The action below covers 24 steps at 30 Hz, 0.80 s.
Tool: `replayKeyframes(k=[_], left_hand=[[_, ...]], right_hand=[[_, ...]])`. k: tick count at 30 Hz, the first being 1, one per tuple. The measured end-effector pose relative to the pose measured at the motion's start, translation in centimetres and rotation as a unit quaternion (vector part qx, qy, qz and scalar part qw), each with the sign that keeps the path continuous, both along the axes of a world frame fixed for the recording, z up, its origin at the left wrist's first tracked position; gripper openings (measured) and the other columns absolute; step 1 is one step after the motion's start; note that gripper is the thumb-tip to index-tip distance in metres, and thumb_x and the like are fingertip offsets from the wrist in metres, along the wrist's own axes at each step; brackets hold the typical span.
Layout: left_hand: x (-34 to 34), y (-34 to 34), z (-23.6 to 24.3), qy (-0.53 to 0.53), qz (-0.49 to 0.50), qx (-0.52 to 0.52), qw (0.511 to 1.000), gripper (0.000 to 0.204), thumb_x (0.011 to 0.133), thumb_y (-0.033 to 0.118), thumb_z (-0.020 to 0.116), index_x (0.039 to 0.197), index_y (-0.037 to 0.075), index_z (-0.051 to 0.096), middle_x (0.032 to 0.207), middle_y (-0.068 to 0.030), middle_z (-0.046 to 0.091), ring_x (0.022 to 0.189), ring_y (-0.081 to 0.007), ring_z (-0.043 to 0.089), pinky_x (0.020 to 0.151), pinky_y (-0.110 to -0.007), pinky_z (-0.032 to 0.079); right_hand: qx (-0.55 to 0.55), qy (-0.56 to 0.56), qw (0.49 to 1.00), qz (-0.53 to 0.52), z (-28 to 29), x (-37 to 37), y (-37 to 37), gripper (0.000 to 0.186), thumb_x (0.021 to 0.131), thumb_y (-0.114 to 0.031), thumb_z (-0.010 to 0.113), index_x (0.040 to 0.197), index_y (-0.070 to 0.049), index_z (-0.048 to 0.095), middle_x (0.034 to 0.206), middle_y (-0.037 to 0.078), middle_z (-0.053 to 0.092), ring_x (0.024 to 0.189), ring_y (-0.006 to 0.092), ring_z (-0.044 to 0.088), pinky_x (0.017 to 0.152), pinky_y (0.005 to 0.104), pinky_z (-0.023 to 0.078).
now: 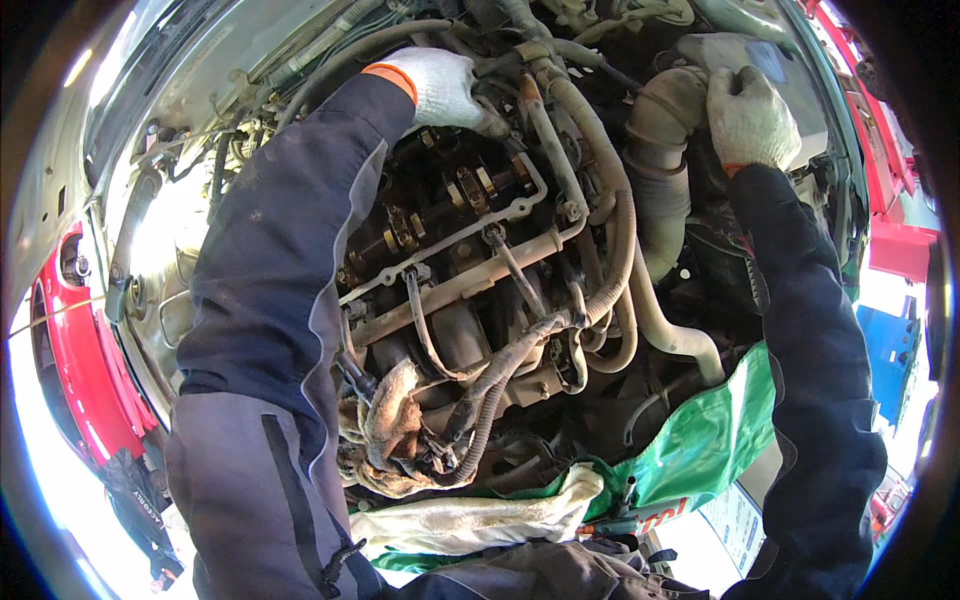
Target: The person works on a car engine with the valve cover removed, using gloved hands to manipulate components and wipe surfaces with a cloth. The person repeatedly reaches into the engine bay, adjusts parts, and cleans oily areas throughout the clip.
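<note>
My left hand [445, 90], in a white knit glove with an orange cuff, reaches over the far end of the opened engine [455, 215]. Its fingers dip among the hoses there and are mostly hidden. Beneath it lies the bare camshaft area [468, 190] with its brass-coloured caps. My right hand [752, 120], gloved the same way, is closed like a fist at the far right. It sits beside a dusty ribbed air intake hose [662, 130], in front of a grey box [800, 95]. Whatever is inside its fingers cannot be made out.
Corrugated wiring conduit [620, 230] and metal pipes cross the engine. A brown rag [392, 415] is tucked at its near left side. A green cover [715, 425] and a whitish cloth [480, 522] drape the front edge. Red vehicle bodywork [80, 350] shows at left.
</note>
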<state>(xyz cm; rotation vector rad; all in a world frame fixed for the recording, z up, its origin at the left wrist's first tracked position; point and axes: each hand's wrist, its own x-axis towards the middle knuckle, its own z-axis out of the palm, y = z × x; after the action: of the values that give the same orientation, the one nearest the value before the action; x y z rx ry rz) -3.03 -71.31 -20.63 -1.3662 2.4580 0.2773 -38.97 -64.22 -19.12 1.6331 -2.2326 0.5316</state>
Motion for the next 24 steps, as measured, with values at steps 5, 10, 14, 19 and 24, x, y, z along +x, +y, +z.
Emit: replayKeyframes(k=[5, 10, 14, 19, 24], left_hand=[[-0.5, -0.9, 0.0, -0.031, 0.044, 0.029, 0.998, 0.093, 0.072, 0.077, 0.083, 0.127, 0.002, 0.074, 0.113, -0.0211, 0.078, 0.103, -0.0339, 0.076, 0.093, -0.042, 0.061], [-0.9, -1.3, 0.2, -0.011, 0.036, 0.039, 0.999, 0.077, 0.074, 0.066, 0.086, 0.121, 0.006, 0.076, 0.102, -0.0174, 0.079, 0.095, -0.0336, 0.076, 0.089, -0.045, 0.06], [-1.6, -1.1, 0.2, 0.026, 0.011, 0.046, 0.999, 0.07, 0.074, 0.064, 0.087, 0.118, 0.011, 0.078, 0.097, -0.0153, 0.079, 0.092, -0.0345, 0.076, 0.088, -0.044, 0.06], [-2.1, -0.6, 0.3, 0.0, -0.006, 0.026, 1.0, 0.074, 0.072, 0.068, 0.088, 0.122, 0.013, 0.078, 0.11, -0.0152, 0.079, 0.105, -0.0348, 0.075, 0.096, -0.044, 0.059], [-2.3, -0.3, -0.2, -0.01, -0.048, -0.043, 0.998, 0.085, 0.068, 0.075, 0.087, 0.127, 0.015, 0.076, 0.119, -0.0158, 0.078, 0.112, -0.0351, 0.074, 0.101, -0.044, 0.058]], right_hand=[[0.0, 0.001, 1.0, 0.009, 0.2, 0.1, 0.2, 0.049, 0.1, -0.051, 0.054, 0.108, -0.009, 0.078, 0.105, 0.023, 0.077, 0.101, 0.0459, 0.073, 0.091, 0.0548, 0.057], [0.001, -0.014, 1.0, 0.014, 0.1, 0.1, 0.2, 0.048, 0.099, -0.051, 0.055, 0.106, -0.01, 0.078, 0.104, 0.022, 0.077, 0.1, 0.046, 0.073, 0.089, 0.0547, 0.057], [-0.005, 0.0, 1.0, -0.002, -0.2, 0.0, 0.1, 0.047, 0.099, -0.05, 0.056, 0.104, -0.01, 0.078, 0.103, 0.021, 0.077, 0.099, 0.046, 0.073, 0.088, 0.0545, 0.058], [0.002, -0.007, 1.0, 0.018, -0.4, -0.4, 0.1, 0.046, 0.099, -0.05, 0.056, 0.105, -0.01, 0.078, 0.102, 0.022, 0.077, 0.098, 0.0459, 0.073, 0.087, 0.0549, 0.058], [-0.02, -0.001, 1.0, 0.024, -0.5, -0.4, 0.0, 0.045, 0.1, -0.049, 0.056, 0.103, -0.01, 0.077, 0.1, 0.022, 0.077, 0.097, 0.0464, 0.073, 0.087, 0.0554, 0.057]])
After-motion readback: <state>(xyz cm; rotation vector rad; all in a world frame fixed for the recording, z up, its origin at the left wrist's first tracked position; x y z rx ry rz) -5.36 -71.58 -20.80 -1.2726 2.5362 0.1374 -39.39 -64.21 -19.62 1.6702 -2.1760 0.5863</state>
